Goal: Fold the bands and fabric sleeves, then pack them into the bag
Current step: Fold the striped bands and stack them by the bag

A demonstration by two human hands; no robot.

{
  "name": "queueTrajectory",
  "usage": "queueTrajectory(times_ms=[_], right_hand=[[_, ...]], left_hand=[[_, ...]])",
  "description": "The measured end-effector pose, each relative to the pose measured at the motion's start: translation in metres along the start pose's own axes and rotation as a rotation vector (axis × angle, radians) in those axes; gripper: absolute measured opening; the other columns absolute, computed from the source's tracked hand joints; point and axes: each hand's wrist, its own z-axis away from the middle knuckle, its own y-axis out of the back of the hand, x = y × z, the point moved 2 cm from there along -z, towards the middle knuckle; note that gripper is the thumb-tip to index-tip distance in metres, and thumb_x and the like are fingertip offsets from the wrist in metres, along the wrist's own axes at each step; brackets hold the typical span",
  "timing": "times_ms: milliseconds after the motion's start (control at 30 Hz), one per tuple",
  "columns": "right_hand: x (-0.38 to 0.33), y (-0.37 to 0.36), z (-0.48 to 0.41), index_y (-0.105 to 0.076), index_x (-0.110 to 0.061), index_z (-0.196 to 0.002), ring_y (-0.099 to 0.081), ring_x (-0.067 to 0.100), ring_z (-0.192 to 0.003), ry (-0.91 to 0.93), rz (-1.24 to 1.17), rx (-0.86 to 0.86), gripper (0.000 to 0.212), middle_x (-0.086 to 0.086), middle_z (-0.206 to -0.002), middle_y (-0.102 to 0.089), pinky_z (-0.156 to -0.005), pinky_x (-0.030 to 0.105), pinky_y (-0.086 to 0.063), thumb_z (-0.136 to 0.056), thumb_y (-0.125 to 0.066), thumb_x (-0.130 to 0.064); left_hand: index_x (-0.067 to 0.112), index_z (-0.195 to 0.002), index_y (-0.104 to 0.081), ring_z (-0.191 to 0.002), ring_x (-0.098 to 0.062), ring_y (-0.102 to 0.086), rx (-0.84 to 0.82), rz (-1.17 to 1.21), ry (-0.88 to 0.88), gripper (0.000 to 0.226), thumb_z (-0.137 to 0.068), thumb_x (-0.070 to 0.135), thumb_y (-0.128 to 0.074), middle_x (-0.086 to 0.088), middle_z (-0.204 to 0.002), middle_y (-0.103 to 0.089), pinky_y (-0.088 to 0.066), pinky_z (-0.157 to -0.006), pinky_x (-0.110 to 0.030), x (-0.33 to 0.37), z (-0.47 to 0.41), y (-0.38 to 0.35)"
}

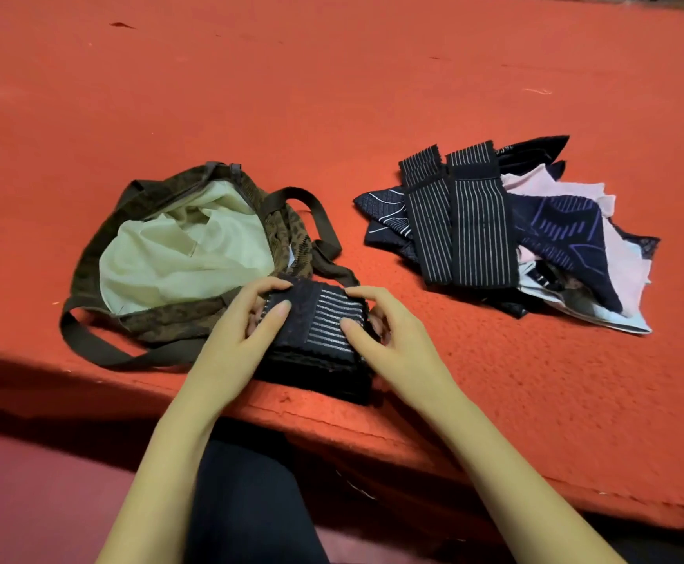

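Observation:
A folded black band with white stripes (324,331) lies near the front edge of the red surface. My left hand (246,331) grips its left side, thumb on top and fingers curled round the far edge. My right hand (389,323) grips its right side the same way. Just left of the band, a brown patterned bag (161,319) lies open, showing a pale green lining (181,254). A pile of unfolded pieces (535,246) sits to the right, with two striped black bands (462,221) on top of navy and pink fabric.
The red cloth-covered surface (332,95) stretches far back and to both sides. Its front edge (495,453) drops off just below my hands. The bag's brown straps (100,352) trail toward that edge. My dark-clothed lap (246,502) is below.

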Motion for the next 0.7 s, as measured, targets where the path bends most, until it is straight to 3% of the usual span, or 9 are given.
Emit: queueTrajectory(times_ms=[67,167,267,333,400,533,700], right_hand=[[0.006,-0.002,0.007,-0.055,-0.034,-0.117,-0.05,0.003,-0.078,-0.01,-0.036,-0.021,0.031,-0.017,-0.086,-0.052,-0.074,0.019,-0.038,-0.088,-0.061,-0.029],[0.01,-0.009,0.01,-0.052,-0.04,-0.12,-0.057,0.012,-0.098,-0.015,-0.11,-0.052,0.034,-0.007,-0.108,-0.059,-0.091,0.031,-0.046,-0.086,-0.057,-0.04],[0.01,-0.009,0.006,-0.052,-0.043,-0.119,-0.056,0.013,-0.097,-0.03,-0.1,-0.051,0.035,0.0,-0.108,-0.057,-0.091,0.032,-0.045,-0.085,-0.056,-0.044],[0.008,-0.005,0.004,-0.053,-0.041,-0.12,-0.051,0.002,-0.084,-0.01,-0.067,-0.045,0.033,-0.004,-0.097,-0.051,-0.08,0.02,-0.04,-0.088,-0.06,-0.037],[0.004,-0.001,0.002,-0.054,-0.037,-0.121,-0.046,-0.002,-0.075,0.01,-0.026,-0.055,0.033,-0.012,-0.088,-0.039,-0.075,0.015,-0.037,-0.09,-0.061,-0.032],[-0.005,0.014,-0.006,-0.054,-0.033,-0.123,-0.044,-0.004,-0.077,0.055,0.083,-0.125,0.034,-0.016,-0.091,-0.034,-0.081,0.02,-0.04,-0.09,-0.059,-0.038],[-0.01,0.061,-0.041,-0.054,-0.032,-0.123,-0.044,-0.008,-0.071,0.114,0.257,-0.137,0.035,-0.009,-0.095,-0.04,-0.085,0.027,-0.043,-0.09,-0.058,-0.04]], left_hand=[[0.048,-0.113,-0.05,-0.09,-0.023,-0.058,0.004,0.069,-0.03,0.033,-0.082,0.056,-0.048,-0.008,-0.099,-0.054,-0.046,-0.09,-0.04,-0.005,0.009,-0.007],[0.046,-0.119,-0.046,-0.098,-0.029,-0.056,-0.001,0.093,-0.034,0.036,-0.084,0.055,-0.047,-0.014,-0.107,-0.053,-0.045,-0.093,-0.044,-0.013,0.014,-0.011],[0.049,-0.115,-0.047,-0.093,-0.02,-0.058,0.011,0.065,-0.044,0.032,-0.084,0.053,-0.049,0.003,-0.1,-0.056,-0.044,-0.09,-0.031,-0.011,0.011,-0.008],[0.05,-0.112,-0.048,-0.084,-0.01,-0.054,0.032,-0.062,-0.062,0.025,-0.088,0.046,-0.054,0.01,-0.088,-0.054,-0.042,-0.082,-0.02,-0.007,0.008,-0.004],[0.047,-0.112,-0.049,-0.077,-0.004,-0.051,0.048,-0.254,-0.086,0.023,-0.091,0.041,-0.054,0.011,-0.08,-0.05,-0.041,-0.076,-0.022,0.0,0.006,0.003],[0.044,-0.111,-0.053,-0.073,-0.003,-0.054,-0.042,-0.517,-0.099,0.027,-0.085,0.052,-0.048,0.01,-0.07,-0.052,-0.048,-0.073,-0.035,0.028,-0.003,0.022],[0.036,-0.102,-0.06,-0.068,-0.002,-0.054,-0.132,-0.685,-0.141,0.022,-0.09,0.048,-0.047,0.009,-0.071,-0.057,-0.046,-0.066,-0.031,0.07,-0.05,0.038]])
